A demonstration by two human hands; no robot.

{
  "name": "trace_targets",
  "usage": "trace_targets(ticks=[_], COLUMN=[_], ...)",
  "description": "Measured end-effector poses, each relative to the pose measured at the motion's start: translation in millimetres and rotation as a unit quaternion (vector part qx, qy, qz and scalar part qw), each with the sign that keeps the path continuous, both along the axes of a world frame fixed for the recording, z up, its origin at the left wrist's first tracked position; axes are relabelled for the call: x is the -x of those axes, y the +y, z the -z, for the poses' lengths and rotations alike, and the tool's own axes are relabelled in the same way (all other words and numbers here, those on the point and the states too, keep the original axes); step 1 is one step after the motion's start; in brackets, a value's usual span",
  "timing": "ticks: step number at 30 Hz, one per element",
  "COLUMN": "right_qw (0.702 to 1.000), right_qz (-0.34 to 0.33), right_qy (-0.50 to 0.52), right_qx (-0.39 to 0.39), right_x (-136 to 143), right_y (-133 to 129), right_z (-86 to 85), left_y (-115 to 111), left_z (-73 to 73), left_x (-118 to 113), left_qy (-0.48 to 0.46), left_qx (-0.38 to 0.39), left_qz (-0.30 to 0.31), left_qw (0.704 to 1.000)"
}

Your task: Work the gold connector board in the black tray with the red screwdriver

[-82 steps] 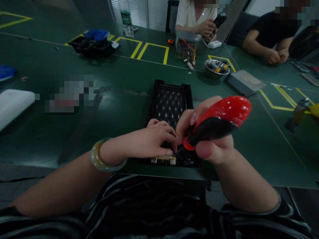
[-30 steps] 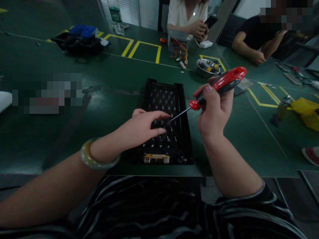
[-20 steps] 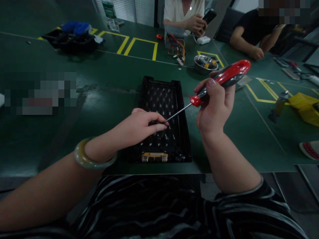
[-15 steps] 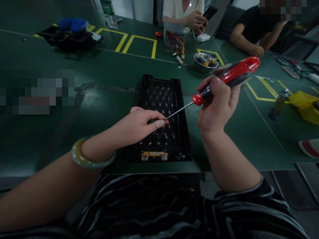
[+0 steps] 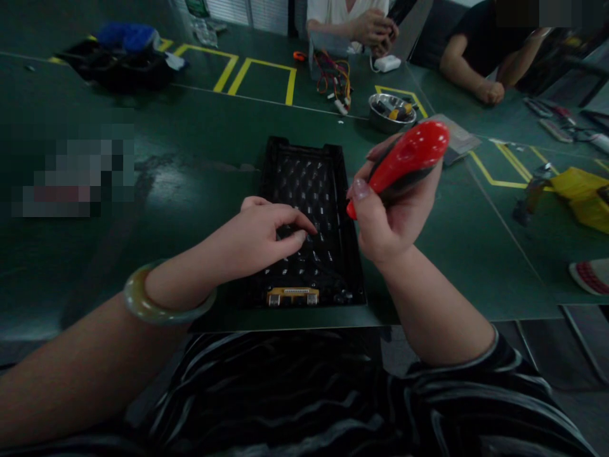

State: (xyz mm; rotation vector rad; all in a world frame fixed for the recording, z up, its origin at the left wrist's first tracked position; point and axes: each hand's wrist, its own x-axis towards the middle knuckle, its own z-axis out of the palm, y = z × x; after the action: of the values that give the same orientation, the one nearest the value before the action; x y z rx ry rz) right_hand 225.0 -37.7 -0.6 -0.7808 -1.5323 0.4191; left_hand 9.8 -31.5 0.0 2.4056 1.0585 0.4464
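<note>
Displaced since half a second ago: your right hand (image 5: 399,223) and its red-and-black screwdriver (image 5: 417,151), which has swung nearer the right wall of the black casing (image 5: 353,266), its tip no longer seen at your left fingertips. Largest feature first: the casing lies flat on the green table (image 5: 204,152), lengthwise before you, its near end close to the table edge. Pressed off-centre with nothing bracing it, it could slide or turn towards you. Your hands are apart, the right closed about the handle, the left hand (image 5: 247,236) over the casing's dimpled floor with thumb and index finger parted. Should the screwdriver slip inwards, its tip could strike the left fingers or score the casing. A stray stroke at the near end could damage the amber board (image 5: 291,292) or its metal sockets (image 5: 312,298). Any small screw, if present, could fall among the dimples, dark on dark.

Obscured, again by size: the person in white (image 5: 328,11) and the person in black (image 5: 480,35) are cut off by the upper border. The floor beneath your left hand is covered. The screwdriver's shaft and tip cannot be made out; whether your left fingertips touch anything, you cannot tell.
</note>
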Motion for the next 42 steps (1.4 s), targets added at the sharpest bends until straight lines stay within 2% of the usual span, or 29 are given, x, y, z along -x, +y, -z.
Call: trace_targets(ticks=[4,7,11,13,19,24,27,31,35,38,42], right_qw=[0.997,0.994,0.993,0.993,0.994,0.990,0.992,0.995,0.996,0.987,0.968], right_qz=[0.022,0.029,0.040,0.042,0.047,0.071,0.055,0.055,0.066,0.053,0.012], right_qy=[-0.057,-0.089,-0.102,-0.102,-0.103,-0.116,-0.110,-0.078,0.000,0.112,0.232], right_qx=[-0.041,-0.048,-0.052,-0.038,0.004,-0.030,-0.016,0.012,-0.059,-0.105,-0.094], right_x=[0.6,2.3,3.0,3.3,3.8,3.0,2.3,3.3,6.6,8.7,7.2], right_y=[3.6,7.6,8.8,8.0,4.6,1.0,0.8,5.5,10.8,8.9,4.2], right_z=[6.9,9.0,9.8,9.7,3.4,-4.0,-4.8,0.9,2.6,-8.0,-26.3], left_y=[-0.9,-1.7,-4.9,-7.4,-15.7,-17.6,-17.5,-18.7,-21.9,-24.3,-25.6], left_z=[2.3,-0.2,-3.7,-2.4,1.6,0.3,1.8,3.8,3.4,2.7,3.4], left_x=[-0.7,-1.9,-4.9,-7.1,-14.0,-17.8,-19.9,-22.9,-25.9,-26.7,-25.9], left_qy=[-0.012,-0.036,-0.034,-0.013,0.051,0.075,0.082,0.082,0.077,0.070,0.055], left_qx=[-0.010,0.015,0.088,0.098,0.089,0.106,0.098,0.091,0.106,0.112,0.104], left_qz=[0.016,0.036,0.109,0.139,0.129,0.129,0.114,0.102,0.101,0.095,0.095], left_qw=[1.000,0.999,0.990,0.985,0.986,0.983,0.985,0.987,0.986,0.987,0.988])
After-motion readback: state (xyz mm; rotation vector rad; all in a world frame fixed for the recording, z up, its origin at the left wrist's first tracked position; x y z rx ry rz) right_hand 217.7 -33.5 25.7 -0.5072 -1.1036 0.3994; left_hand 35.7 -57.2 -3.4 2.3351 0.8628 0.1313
